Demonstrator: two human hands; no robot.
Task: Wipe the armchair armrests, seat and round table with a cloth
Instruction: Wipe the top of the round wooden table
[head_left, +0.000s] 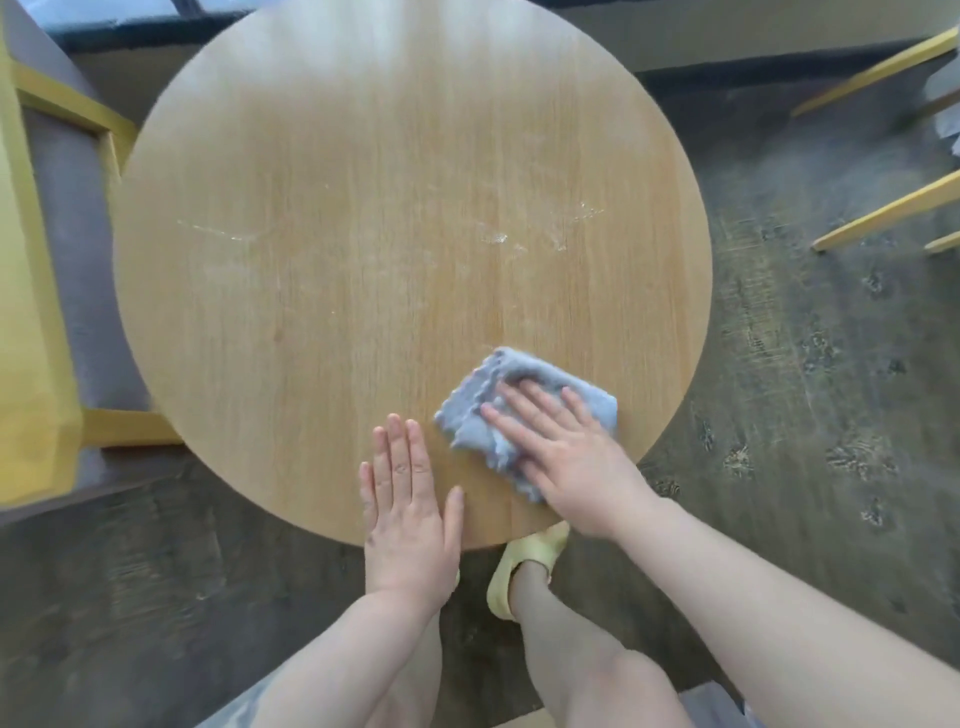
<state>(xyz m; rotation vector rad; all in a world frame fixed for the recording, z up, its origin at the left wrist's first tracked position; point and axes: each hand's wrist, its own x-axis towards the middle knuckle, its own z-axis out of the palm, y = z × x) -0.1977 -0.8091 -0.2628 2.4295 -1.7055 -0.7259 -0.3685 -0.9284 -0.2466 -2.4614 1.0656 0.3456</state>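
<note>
Nearest the camera, two bare forearms reach up from the bottom edge, and a bare leg below them ends in a pale yellow slipper (524, 564) whose toe is hidden under the table rim; the other foot is almost wholly covered by the left wrist. The left hand (410, 512) lies flat on the near edge of the round light-wood table (363, 208), fingers straight and close together, thumb held out to the side, holding nothing. Just beside it, the right hand (566, 457) presses palm-down on a folded grey-blue fleecy cloth (480, 415), fingers straight and slightly spread; the hand covers the cloth's near right part, so its full outline cannot be seen. The cloth lies on the tabletop near the near-right rim. Farther across the wood, faint whitish smears (498, 239) run in a loose band through the middle. At the left, a yellow-framed armchair with grey upholstery (78, 249) is blurred and cut off by the frame edge. At the far right, slanting yellow wooden legs (883, 208) of another piece of furniture are only partly in view above the dark mottled floor (805, 364).
</note>
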